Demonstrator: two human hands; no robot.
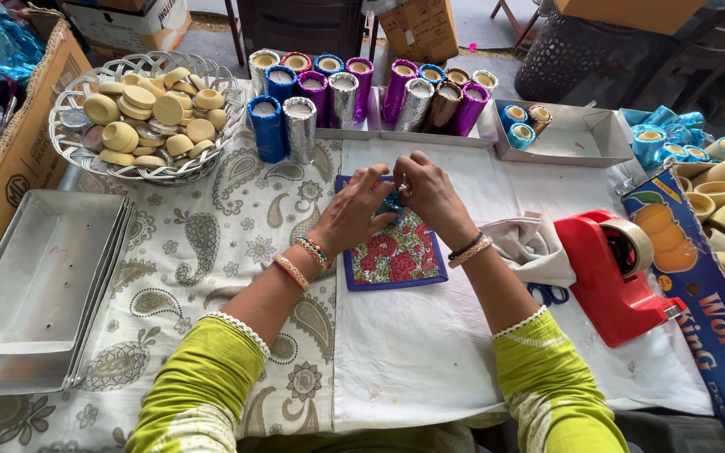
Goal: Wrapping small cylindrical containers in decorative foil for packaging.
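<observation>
Green sleeves lead up from the near edge to both hands, which meet over a floral mat on the desk. Left hand and right hand both close their fingertips on a small blue foil piece, pinched between them and equally near each; its long axis cannot be made out. Beyond the knuckles stand foil-wrapped cylinders; a red tape dispenser sits right of the right hand.
</observation>
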